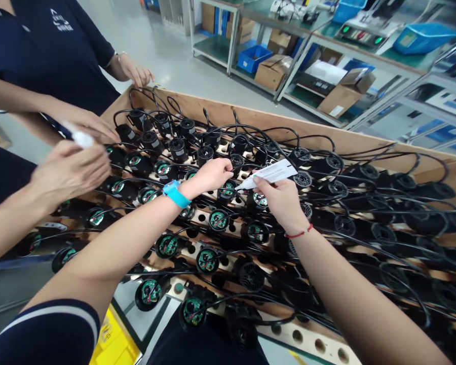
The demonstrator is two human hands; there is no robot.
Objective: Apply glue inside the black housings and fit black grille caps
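My right hand (283, 200) grips a white squeeze tube (271, 174) with small print on it. The tube's narrow nozzle points left, at a black round housing with an exposed green circuit board (228, 189). Just above that housing is my left hand (213, 177), its fingers curled closed; whatever they pinch is hidden. A blue band circles my left wrist. Around both hands stand many similar black housings, some with bare green boards (218, 220) and others with slotted black caps (251, 276). Black cables (311, 139) run between them.
A wooden crate wall (197, 109) borders the far side; a holed wooden strip (298, 334) lies in front. At left, co-workers' hands reach in, one hand (74, 170) with a white-tipped object. A yellow bin (112, 339) stands below. Workbenches (387, 63) with boxes stand behind.
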